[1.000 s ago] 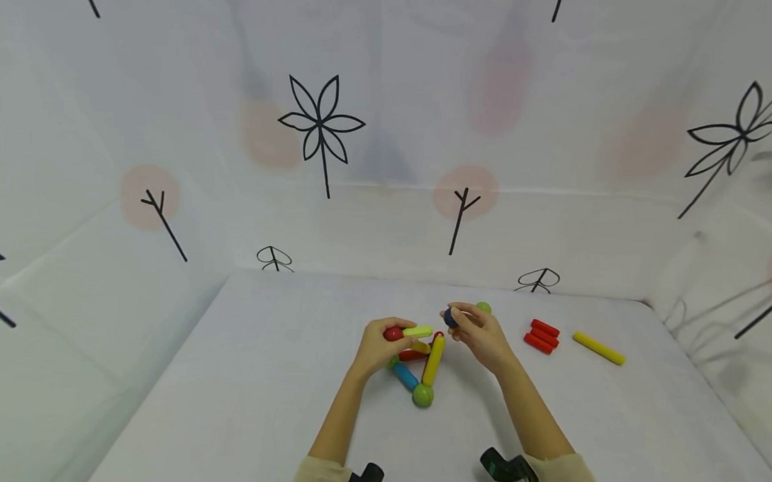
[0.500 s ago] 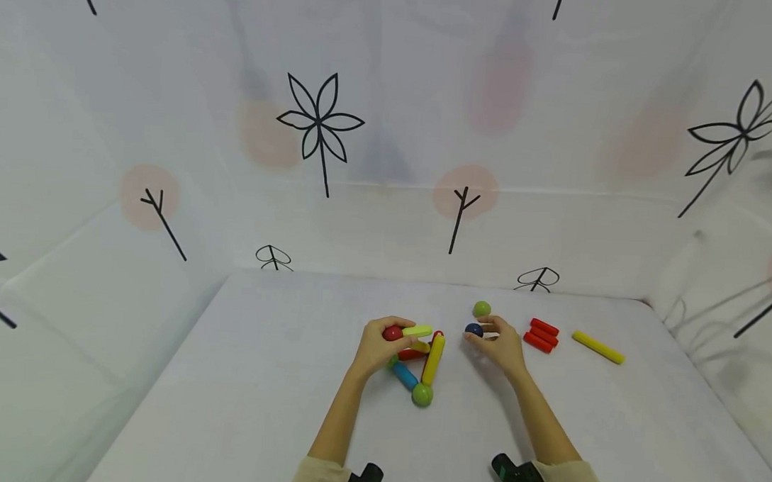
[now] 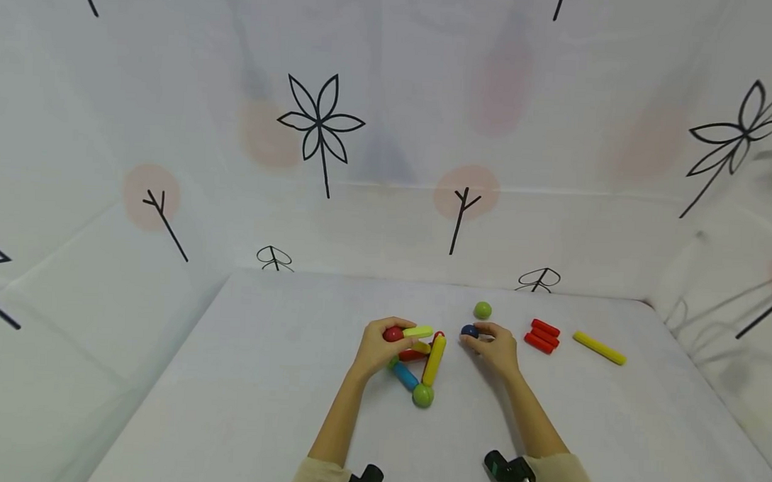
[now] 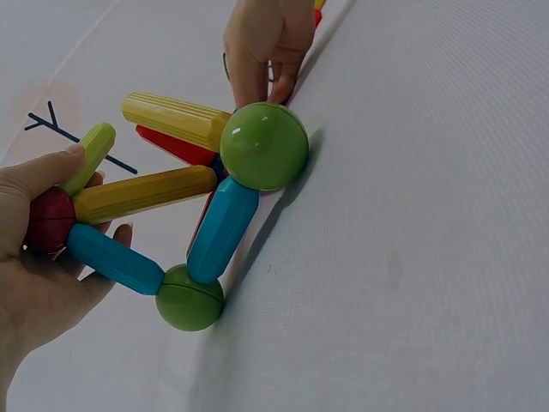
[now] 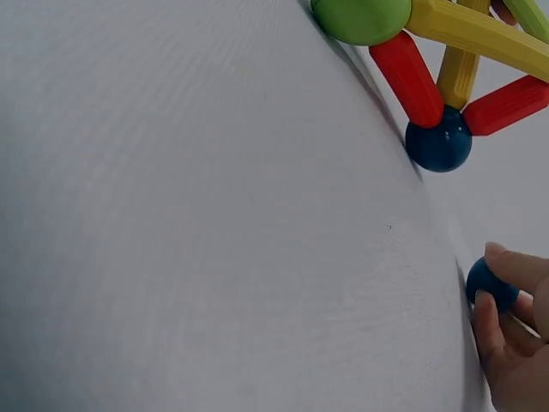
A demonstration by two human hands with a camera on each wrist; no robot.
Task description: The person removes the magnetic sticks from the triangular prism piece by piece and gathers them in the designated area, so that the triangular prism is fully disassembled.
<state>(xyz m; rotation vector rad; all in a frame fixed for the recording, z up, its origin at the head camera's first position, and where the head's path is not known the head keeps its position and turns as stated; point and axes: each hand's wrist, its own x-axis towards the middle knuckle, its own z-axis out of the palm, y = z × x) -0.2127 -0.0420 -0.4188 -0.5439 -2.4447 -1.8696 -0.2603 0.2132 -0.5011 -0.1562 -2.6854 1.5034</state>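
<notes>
Several coloured sticks and balls form one built frame on the table. My left hand (image 3: 377, 348) holds it by a red ball (image 4: 50, 220) at its top, from which a lime stick (image 4: 93, 156), a yellow stick (image 4: 146, 194) and a blue stick (image 4: 117, 259) extend. Lower down, the frame has a large green ball (image 4: 264, 146), a smaller green ball (image 4: 190, 297) and a dark blue ball (image 5: 439, 141). To the right of the frame and apart from it, my right hand (image 3: 498, 350) pinches a loose dark blue ball (image 5: 492, 285) at the tabletop between thumb and fingers.
Behind my right hand lies a loose green ball (image 3: 482, 310). Farther right are several short red sticks (image 3: 541, 336) side by side and a long yellow stick (image 3: 599, 348). A white patterned cloth wall (image 3: 386, 227) rises behind the white table (image 3: 260, 378).
My right hand has moved right, away from the frame, and lowered the blue ball to the table, then shifted slightly left. The green ball behind it is uncovered. My left hand stays put.
</notes>
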